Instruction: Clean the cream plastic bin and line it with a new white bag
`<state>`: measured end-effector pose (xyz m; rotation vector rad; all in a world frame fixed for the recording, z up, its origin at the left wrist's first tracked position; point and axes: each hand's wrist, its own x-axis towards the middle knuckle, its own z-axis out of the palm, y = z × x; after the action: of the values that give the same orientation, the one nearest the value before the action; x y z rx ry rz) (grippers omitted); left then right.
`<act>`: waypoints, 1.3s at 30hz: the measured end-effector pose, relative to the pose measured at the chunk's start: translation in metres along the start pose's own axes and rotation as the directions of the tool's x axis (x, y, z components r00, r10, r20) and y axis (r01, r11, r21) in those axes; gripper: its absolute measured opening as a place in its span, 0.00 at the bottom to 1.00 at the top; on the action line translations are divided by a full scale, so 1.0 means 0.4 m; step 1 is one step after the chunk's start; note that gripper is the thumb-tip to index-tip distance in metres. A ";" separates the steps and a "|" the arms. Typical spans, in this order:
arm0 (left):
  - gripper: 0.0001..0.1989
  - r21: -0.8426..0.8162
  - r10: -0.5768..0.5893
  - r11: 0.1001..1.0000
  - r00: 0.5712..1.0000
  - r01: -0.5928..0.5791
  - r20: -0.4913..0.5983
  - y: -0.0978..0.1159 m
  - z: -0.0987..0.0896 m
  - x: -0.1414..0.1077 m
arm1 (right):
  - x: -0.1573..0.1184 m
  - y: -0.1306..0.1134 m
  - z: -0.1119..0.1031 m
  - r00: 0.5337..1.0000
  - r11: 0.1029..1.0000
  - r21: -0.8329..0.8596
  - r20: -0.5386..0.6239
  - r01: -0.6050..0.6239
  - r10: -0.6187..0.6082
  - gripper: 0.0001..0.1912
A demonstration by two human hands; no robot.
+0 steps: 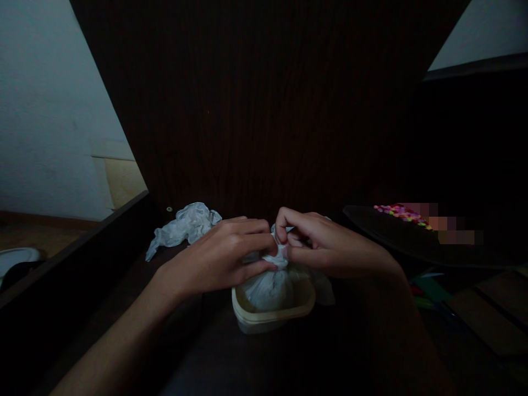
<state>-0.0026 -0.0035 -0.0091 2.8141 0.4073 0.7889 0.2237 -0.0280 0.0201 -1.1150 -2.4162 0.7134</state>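
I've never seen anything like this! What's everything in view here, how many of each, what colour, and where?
Gathered bag: one, whitish, in the container
Container: one, cream-rimmed, centre, below the hands
Crumpled plastic: one bunch, whitish, left of the container
Dark surface: one, under the container
Upright panel: one, dark brown, behind
Wall: pale, upper left; also upper right
Patch: one, yellowish, low on the left wall
Rounded object: one, white, far left
Small bright pieces: several, mostly pink, right
Green item: one, lower right, too dim to name
Left hand: one, bare, at the bag's neck
Right hand: one, bare, at the bag's neck
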 end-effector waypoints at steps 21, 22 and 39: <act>0.09 -0.064 -0.010 0.998 0.991 0.018 0.130 -0.014 -0.020 0.000 | -0.016 0.015 -0.015 0.975 0.993 -0.047 0.199 0.112 -0.101 0.11; 0.09 -0.072 -0.009 0.997 0.991 0.019 0.132 -0.015 -0.020 0.000 | -0.017 0.016 -0.015 0.973 0.992 -0.047 0.205 0.118 -0.106 0.11; 0.07 -0.098 -0.061 0.993 0.994 0.070 0.089 -0.011 -0.018 -0.002 | -0.009 -0.002 -0.013 0.993 0.997 -0.063 0.112 -0.033 0.040 0.05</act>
<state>-0.0081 0.0011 -0.0046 2.7148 0.4314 0.6532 0.2282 -0.0299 0.0241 -1.1748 -2.5338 0.7382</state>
